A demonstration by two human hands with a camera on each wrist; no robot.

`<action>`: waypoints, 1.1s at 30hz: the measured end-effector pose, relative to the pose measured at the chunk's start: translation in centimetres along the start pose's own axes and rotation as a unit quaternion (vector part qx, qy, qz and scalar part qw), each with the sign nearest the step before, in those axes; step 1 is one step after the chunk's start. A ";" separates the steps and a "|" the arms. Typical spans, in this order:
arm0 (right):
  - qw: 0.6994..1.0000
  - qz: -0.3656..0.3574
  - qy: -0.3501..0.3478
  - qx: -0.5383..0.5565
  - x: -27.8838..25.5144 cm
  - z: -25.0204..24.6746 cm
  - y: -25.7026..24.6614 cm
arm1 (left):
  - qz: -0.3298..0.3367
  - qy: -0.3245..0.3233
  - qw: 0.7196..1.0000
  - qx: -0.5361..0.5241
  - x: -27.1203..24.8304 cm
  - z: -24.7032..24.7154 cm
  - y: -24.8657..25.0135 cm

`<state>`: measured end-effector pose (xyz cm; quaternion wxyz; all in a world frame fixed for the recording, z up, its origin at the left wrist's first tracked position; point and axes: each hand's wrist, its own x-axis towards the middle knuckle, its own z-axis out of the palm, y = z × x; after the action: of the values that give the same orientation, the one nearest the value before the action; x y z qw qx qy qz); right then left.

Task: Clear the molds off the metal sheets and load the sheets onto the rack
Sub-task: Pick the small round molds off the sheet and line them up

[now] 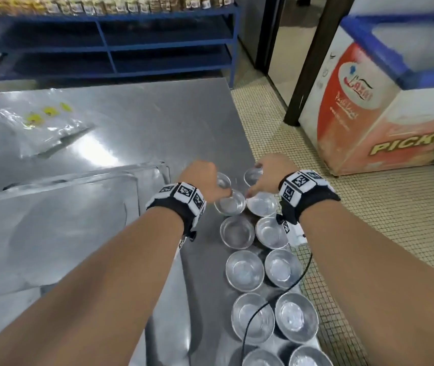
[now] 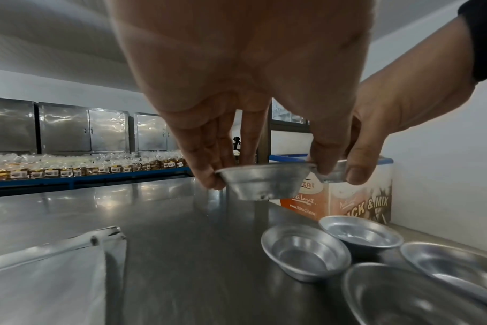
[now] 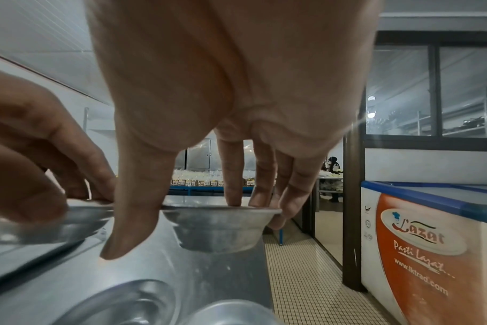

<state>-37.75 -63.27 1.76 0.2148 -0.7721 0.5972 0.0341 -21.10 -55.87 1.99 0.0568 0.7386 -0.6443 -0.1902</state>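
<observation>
Several round aluminium molds [image 1: 245, 270] stand in two columns along the right edge of the steel table [image 1: 144, 122]. My left hand [image 1: 205, 180] pinches one mold [image 2: 264, 182] by its rim, thumb on one side and fingers on the other, and holds it just above the table. Right beside it, my right hand [image 1: 266, 178] grips a second mold [image 3: 220, 228] the same way, also lifted. The two held molds almost touch. Flat metal sheets [image 1: 52, 220] with raised rims lie stacked on the table to the left of my forearms.
Clear plastic bags [image 1: 25, 128] lie at the table's far left. A blue shelf rack [image 1: 105, 48] with packed goods stands behind the table. An orange-and-white chest freezer [image 1: 382, 101] stands on the tiled floor to the right. A black cable [image 1: 263, 307] trails across the near molds.
</observation>
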 end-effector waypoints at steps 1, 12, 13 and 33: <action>1.000 0.006 0.002 0.003 1.2 0.2 0.4 | -0.001 -0.008 1.000 0.010 1.4 0.3 0.0; 1.000 -0.009 -0.004 -0.022 10.0 4.0 1.8 | -0.044 -0.043 0.997 0.037 10.3 3.8 0.7; 1.000 -0.010 -0.004 -0.028 10.1 4.2 1.7 | -0.047 -0.049 0.997 0.035 10.7 4.1 0.4; 0.999 -0.013 0.032 -0.024 2.7 1.4 -1.6 | 0.001 0.050 0.998 0.037 4.2 1.9 -2.7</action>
<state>-35.22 -64.89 0.17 0.1775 -0.7852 0.5929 0.0214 -18.85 -59.18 -1.55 0.0621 0.7483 -0.6477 -0.1292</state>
